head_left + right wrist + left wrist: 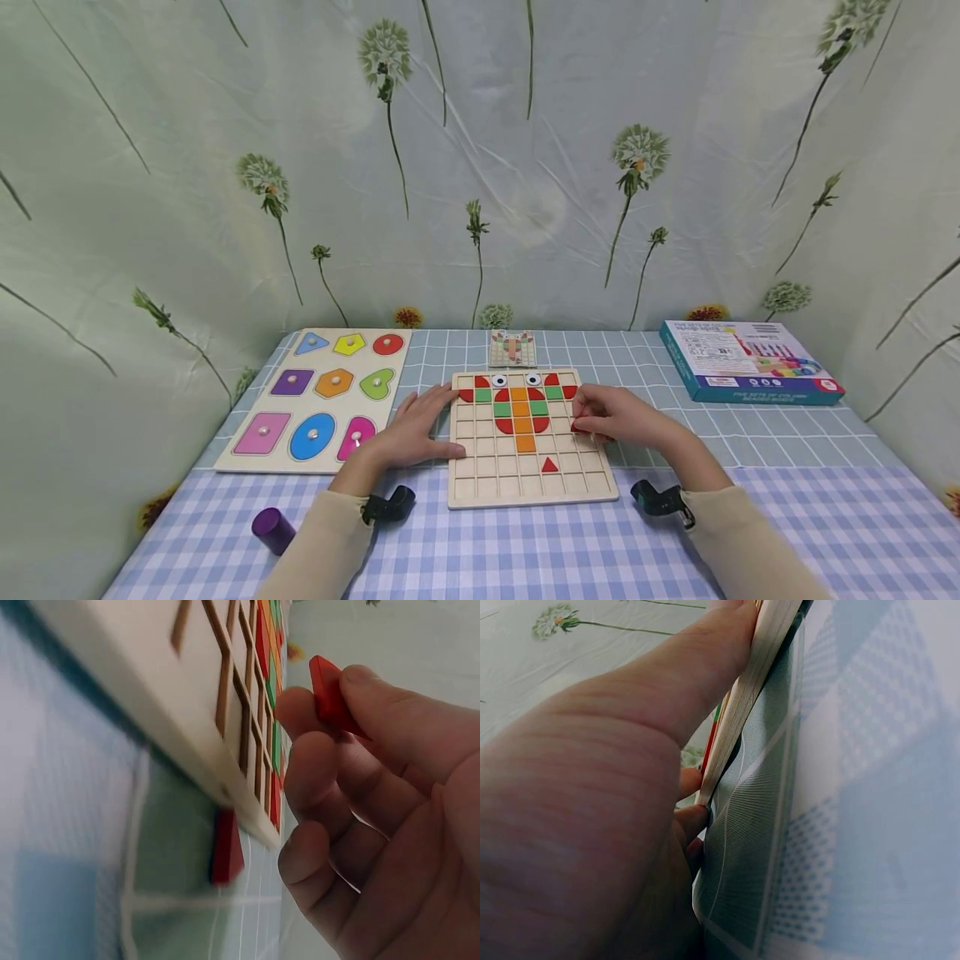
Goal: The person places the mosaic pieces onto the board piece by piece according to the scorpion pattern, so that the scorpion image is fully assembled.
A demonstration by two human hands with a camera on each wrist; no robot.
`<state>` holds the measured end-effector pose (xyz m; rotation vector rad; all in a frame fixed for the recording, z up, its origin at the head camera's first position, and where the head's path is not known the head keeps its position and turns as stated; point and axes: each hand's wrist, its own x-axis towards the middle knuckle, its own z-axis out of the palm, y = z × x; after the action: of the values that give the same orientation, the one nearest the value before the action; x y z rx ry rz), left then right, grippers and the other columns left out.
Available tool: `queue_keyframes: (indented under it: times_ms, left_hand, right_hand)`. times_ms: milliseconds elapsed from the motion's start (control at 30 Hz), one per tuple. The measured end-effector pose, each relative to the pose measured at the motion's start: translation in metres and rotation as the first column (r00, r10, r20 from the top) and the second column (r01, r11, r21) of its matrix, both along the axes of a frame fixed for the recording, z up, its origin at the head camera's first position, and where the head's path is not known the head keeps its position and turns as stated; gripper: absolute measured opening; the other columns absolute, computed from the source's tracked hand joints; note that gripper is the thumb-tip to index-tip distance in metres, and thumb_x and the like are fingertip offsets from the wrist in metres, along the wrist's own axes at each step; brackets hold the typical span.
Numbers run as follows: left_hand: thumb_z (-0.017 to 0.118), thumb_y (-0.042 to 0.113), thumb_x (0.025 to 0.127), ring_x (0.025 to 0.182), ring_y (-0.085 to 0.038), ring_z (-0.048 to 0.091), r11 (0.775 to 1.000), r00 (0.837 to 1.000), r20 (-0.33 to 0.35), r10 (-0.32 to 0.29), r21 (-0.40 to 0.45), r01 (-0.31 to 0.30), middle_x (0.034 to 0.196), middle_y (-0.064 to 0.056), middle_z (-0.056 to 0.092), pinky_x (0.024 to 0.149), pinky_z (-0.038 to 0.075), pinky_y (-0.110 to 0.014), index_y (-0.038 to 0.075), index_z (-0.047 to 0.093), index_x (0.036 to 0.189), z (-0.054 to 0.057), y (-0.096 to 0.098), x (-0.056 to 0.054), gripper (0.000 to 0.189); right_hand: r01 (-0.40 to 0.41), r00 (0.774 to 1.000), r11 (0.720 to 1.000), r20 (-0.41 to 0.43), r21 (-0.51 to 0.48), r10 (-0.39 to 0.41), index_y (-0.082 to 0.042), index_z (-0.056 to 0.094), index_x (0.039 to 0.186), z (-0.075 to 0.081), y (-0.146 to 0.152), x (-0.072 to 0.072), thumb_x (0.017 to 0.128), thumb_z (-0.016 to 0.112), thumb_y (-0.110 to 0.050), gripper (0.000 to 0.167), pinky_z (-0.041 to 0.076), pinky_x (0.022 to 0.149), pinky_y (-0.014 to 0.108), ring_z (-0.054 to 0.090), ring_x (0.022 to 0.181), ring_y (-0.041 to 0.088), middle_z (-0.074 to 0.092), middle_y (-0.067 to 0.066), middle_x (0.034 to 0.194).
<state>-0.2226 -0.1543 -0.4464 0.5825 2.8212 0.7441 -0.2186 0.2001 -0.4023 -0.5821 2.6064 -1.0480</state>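
A wooden grid board (487, 490) lies in the middle of the table, with a figure of red, green and orange pieces and two eye discs set in its upper cells. My left hand (417, 429) rests along the board's left edge, fingers extended, thumb near the lower side; the left wrist view shows the thumb (682, 671) against the wooden rim. Over the board's right side, my right hand (618, 414) pinches a small red piece (330, 697) between thumb and forefinger. A red triangle (550, 465) lies on the lower cells.
Another red piece (226, 851) lies on the cloth beside the board's right edge. A small pattern card (513, 348) is behind the board. A knobbed shape puzzle (300, 400) and purple cylinder (273, 531) are at left; a toy box (750, 362) is at right.
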Motion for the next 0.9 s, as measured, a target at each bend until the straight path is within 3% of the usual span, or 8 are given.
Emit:
queue_keyframes:
  times_ms: [300,567,900]
  left_hand:
    - [0.077,0.058,0.077,0.158,-0.024,0.013,1.0,1.0,0.016,0.007,-0.001,-0.007,0.168,0.0,0.022,0.128,0.001,-0.052,0.023,0.03,0.158,0.002,0.0,0.0,0.1]
    - [0.077,0.058,0.078,0.157,-0.026,0.014,1.0,1.0,0.014,0.001,0.005,-0.001,0.168,-0.002,0.023,0.128,0.002,-0.054,0.021,0.03,0.158,0.001,0.0,0.0,0.1]
    - [0.077,0.058,0.078,0.158,-0.025,0.013,1.0,1.0,0.013,0.002,0.001,-0.002,0.168,-0.001,0.023,0.128,0.001,-0.053,0.022,0.03,0.158,0.0,-0.001,-0.002,0.1]
  right_hand:
    - [-0.063,0.995,0.993,-0.072,0.097,0.071,-0.019,0.067,0.109,0.0,-0.017,0.007,0.095,0.064,-0.013,0.015,0.047,0.064,0.022,0.053,0.079,0.015,0.061,-0.004,0.088]
    - [-0.142,0.985,0.985,-0.083,0.101,0.15,-0.023,0.071,0.112,-0.001,-0.026,0.012,0.097,0.062,-0.013,0.02,0.046,0.068,0.022,0.053,0.081,0.013,0.063,-0.008,0.091]
    - [-0.049,0.993,0.999,-0.103,0.017,0.05,-0.016,0.068,0.111,0.008,-0.024,0.012,0.094,0.07,-0.017,0.018,0.051,0.062,0.023,0.056,0.073,0.016,0.064,-0.002,0.087]
